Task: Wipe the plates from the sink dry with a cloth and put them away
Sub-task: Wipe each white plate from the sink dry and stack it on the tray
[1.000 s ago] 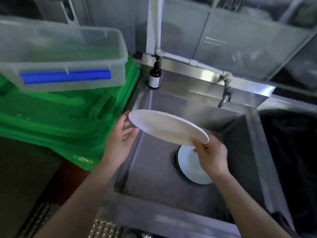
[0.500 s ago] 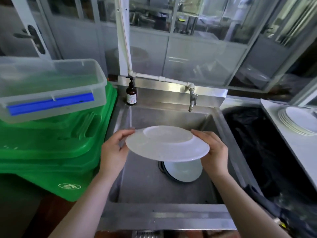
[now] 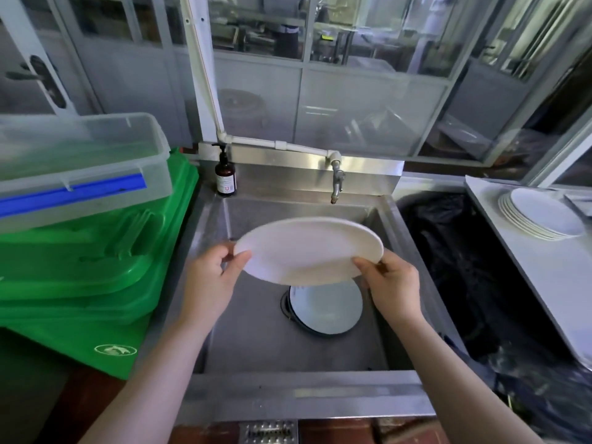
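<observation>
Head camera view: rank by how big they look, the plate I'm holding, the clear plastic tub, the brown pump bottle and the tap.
1. Clear plastic tub
2. Held plate, though it is nearer the camera, so its true size against the tub is unsure
3. Brown pump bottle
4. Tap, only a little smaller than the bottle

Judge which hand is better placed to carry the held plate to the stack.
Right, probably. The right hand already grips the plate at its right rim, and the stack sits on the counter on that side; the left hand is farther away.
</observation>
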Demonstrator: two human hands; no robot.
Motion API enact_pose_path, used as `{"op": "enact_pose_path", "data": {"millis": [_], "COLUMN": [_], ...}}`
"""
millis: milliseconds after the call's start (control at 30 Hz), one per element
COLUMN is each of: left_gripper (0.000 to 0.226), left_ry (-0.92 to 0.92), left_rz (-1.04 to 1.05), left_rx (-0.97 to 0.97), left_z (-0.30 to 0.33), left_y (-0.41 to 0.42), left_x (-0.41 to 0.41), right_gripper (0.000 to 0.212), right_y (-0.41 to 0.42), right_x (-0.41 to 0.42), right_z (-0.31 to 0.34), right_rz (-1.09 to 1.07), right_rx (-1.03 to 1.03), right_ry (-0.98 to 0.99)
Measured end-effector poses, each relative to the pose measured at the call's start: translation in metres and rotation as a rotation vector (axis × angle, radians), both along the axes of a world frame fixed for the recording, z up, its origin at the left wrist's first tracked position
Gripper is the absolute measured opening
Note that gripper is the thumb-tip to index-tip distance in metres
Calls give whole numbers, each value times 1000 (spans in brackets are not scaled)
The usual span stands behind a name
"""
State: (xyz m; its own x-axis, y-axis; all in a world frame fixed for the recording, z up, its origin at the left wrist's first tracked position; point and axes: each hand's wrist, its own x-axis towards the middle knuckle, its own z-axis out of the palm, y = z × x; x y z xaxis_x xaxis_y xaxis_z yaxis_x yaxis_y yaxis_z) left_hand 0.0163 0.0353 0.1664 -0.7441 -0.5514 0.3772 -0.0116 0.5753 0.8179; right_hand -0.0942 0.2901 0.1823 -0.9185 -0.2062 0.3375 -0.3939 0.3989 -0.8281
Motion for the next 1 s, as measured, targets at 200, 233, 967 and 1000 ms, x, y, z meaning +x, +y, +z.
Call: {"op": "enact_pose_path", "data": {"millis": [200,233,967,1000], "left_gripper": [39,34,12,13], "left_ry": [-9,-42,-130,-106], "left_rz": [84,96,144,126], "left_rx": [3,19,229,335], "left_z": [1,-2,-20,-19], "left_y": [55,65,190,192], "left_x": [-20,-23,-57,-56], "right_gripper": [41,42,25,24], "right_y": [43,54,172,173], "right_x": [-25,-30,-87,-87], "right_z": [-3,-6,-35,-36], "right_rz": [58,48,112,135], "right_rx": [-96,-96,-53,-51], "right_ry": [-82,-86,-193,-247]}}
